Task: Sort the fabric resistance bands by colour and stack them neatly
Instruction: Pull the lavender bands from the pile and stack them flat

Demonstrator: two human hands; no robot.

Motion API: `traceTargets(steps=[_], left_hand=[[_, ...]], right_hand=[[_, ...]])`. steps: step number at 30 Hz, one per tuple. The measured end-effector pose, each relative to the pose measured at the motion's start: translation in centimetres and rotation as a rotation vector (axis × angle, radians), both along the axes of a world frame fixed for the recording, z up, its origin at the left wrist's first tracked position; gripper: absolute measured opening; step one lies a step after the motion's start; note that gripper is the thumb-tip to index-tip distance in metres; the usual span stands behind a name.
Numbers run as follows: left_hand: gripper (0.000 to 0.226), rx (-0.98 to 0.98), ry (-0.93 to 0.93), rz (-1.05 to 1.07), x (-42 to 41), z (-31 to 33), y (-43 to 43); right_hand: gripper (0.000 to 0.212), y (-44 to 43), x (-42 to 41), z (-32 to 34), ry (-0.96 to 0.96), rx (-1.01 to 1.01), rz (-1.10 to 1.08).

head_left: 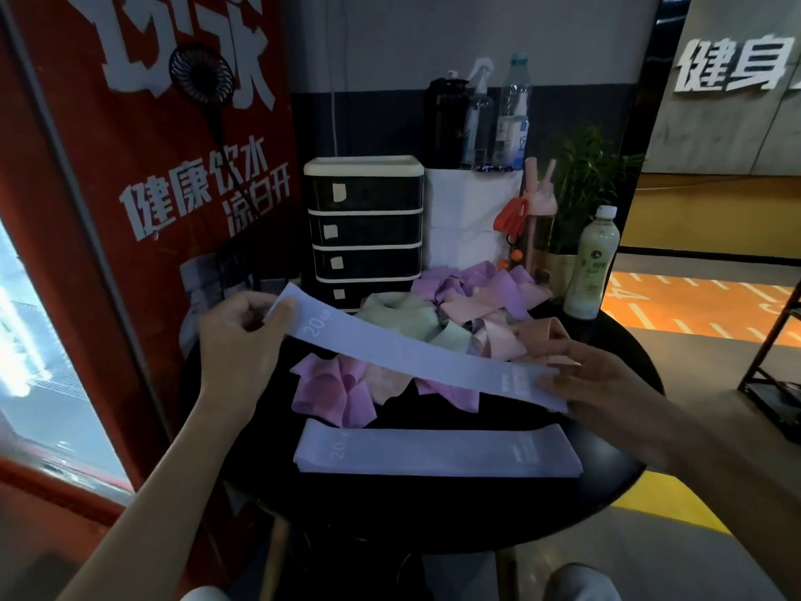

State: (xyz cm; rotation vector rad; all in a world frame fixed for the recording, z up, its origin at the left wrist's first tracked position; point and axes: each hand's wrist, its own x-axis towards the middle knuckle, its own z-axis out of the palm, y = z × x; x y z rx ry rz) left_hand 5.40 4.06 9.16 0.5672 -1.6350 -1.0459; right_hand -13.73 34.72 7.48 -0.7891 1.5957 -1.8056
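So the periwinkle band [416, 355] marked "20" is hanging in the air, pulled out flat between both hands, sloping down from upper left to lower right. The left hand [242, 336] is pinching the far-left end with thumb and curled fingers. The right hand [607, 383] is gripping the other end, thumb side up, though I can't quite make out how the fingers are sitting under the fabric. My read is that pulling it taut like this is smoothing out the loop so it goes down flat instead of bunched.

Right below it, near the front edge of the round black bench [615, 483], a stack of periwinkle bands [433, 453] is lying flat with the edges lined up and the "20" print facing the same way. The held one is pointing the same direction, so it's probably headed on top of that stack.

Behind that, the mixed pile [455, 314] is sitting crumpled in the middle of the bench, with lilac, pink, peach and pale green loops all tangled up. So one colour is underway and the rest are waiting.

Further back, a black drawer unit [364, 223] is standing at the rear of the bench. A milky-green drink bottle [591, 266] and a potted plant [585, 184] are sitting off to the right, well away from the stack.
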Motion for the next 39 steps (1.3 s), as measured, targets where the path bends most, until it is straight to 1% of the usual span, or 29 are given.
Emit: traceTargets(steps=[1, 2, 3, 4, 6, 9, 13, 21, 27, 29, 33, 35, 37, 39], left_hand=[[0.013, -0.003, -0.018, 0.003, 0.4, -1.0, 0.3], [0.014, -0.012, -0.044, 0.000, 0.8, -2.0, 0.6], [0.015, -0.024, -0.077, -0.003, 1.2, -3.1, 0.9], [0.015, -0.038, -0.113, -0.005, 1.5, -4.1, 1.1], [0.015, -0.077, -0.182, -0.007, 2.1, -6.0, 1.6], [0.020, -0.107, -0.246, -0.024, 2.7, -8.0, 1.9], [0.023, -0.107, -0.293, -0.033, 3.4, -9.2, 2.1], [0.021, -0.112, -0.396, -0.053, 3.8, -9.7, 2.3], [0.019, -0.150, -0.430, -0.061, 4.0, -10.0, 2.3], [0.018, -0.138, -0.438, -0.076, 4.1, -10.1, 2.4], [0.024, -0.085, -0.419, -0.189, 4.6, -10.0, 2.6], [0.024, -0.097, -0.438, -0.205, 4.8, -10.1, 2.6], [0.023, -0.120, -0.466, -0.202, 4.9, -10.3, 2.4], [0.020, -0.168, -0.505, -0.208, 4.9, -10.6, 2.2]], right_hand=[[0.068, 0.3, 0.3, -0.4, 0.023, 0.016, -0.041], [0.048, 0.4, 0.6, -0.8, 0.068, 0.047, -0.097], [0.030, 0.4, 0.9, -1.3, 0.141, 0.091, -0.163], [0.021, 0.5, 1.1, -2.0, 0.218, 0.139, -0.229], [0.015, 0.8, 1.0, -3.5, 0.333, 0.215, -0.297], [0.021, 1.1, 1.2, -4.8, 0.480, 0.292, -0.338], [0.027, 1.1, 1.7, -5.4, 0.612, 0.355, -0.368], [0.019, 1.4, 1.5, -6.7, 0.643, 0.367, -0.394], [0.020, 1.6, 1.4, -7.2, 0.691, 0.387, -0.380], [0.021, 1.8, 1.2, -7.5, 0.734, 0.417, -0.390], [0.026, 2.6, 1.2, -8.1, 0.801, 0.441, -0.428], [0.028, 3.1, 1.5, -8.6, 0.836, 0.463, -0.436], [0.030, 3.6, 1.8, -9.2, 0.909, 0.508, -0.438], [0.030, 3.7, 1.9, -9.7, 0.949, 0.534, -0.427]])
